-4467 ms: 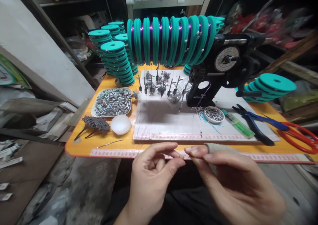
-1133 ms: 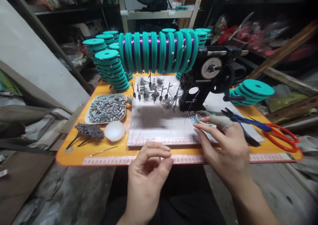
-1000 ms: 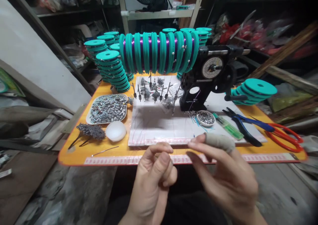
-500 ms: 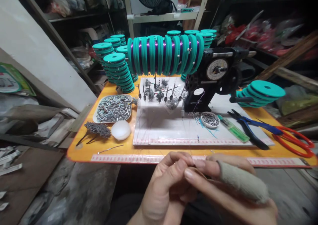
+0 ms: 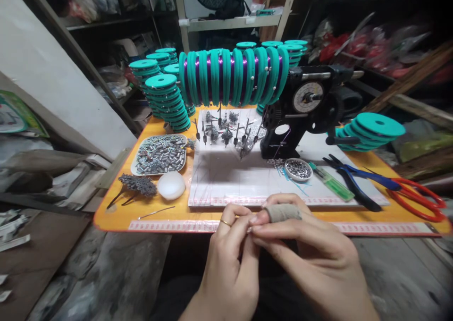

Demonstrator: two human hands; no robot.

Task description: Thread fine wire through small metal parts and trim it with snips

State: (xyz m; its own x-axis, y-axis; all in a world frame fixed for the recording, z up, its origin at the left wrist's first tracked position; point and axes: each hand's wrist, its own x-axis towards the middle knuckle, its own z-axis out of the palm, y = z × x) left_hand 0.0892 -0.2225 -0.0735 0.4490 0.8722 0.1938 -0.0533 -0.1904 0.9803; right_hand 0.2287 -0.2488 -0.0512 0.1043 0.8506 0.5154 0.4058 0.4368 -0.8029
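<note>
My left hand (image 5: 233, 259) and my right hand (image 5: 304, 240) meet at the table's front edge, fingertips pinched together. Something tiny and pale shows between the tips, too small to name. A gold-coloured ring is on my left hand, and a grey-green wrap (image 5: 283, 213) covers one finger of my right hand. Just beyond is a white board (image 5: 226, 181) with a red-marked strip along its front. Above it, a row of teal spools (image 5: 233, 75) wound with purple thread sits on a black winding machine (image 5: 283, 137) with a dial. Small dark weights (image 5: 226, 139) hang below the spools.
On the left stand stacked teal spools (image 5: 164, 104), a tray of metal pieces (image 5: 159, 153), a white bowl (image 5: 171, 185) and a dark grey bundle (image 5: 138, 185). To the right lie a small dish (image 5: 298, 170), a green box (image 5: 332, 183), pliers (image 5: 357, 189) and red-handled scissors (image 5: 421, 198).
Both hands have shifted; my right hand has turned and moved left, its wrapped finger now further up and left. The pinched fingertips stay together. The camera view has shifted slightly.
</note>
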